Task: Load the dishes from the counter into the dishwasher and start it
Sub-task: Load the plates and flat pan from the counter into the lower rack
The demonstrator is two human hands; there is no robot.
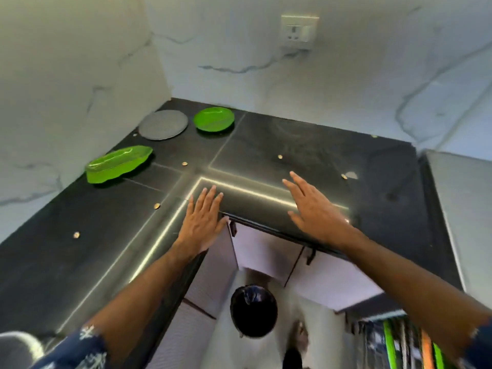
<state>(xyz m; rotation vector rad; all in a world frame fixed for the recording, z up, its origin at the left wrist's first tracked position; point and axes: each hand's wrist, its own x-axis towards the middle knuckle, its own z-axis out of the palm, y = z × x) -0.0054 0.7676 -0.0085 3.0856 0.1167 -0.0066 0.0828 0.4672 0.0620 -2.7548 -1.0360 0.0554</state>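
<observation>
Our left hand and right hand are flat and hold nothing over the bench; three plates lie far.

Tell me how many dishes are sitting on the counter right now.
3: a grey plate in the far corner, a round green plate just right of it, and a green leaf-shaped dish nearer, by the left wall. None look hidden.

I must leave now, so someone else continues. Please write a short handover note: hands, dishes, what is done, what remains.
Left hand: open, holds nothing.
Right hand: open, holds nothing.
On the black counter, near the corner: grey plate, round green plate, green leaf-shaped dish.
Done: some dishes stand in the rack at lower right.
Left: load these three, then start the dishwasher.
</observation>
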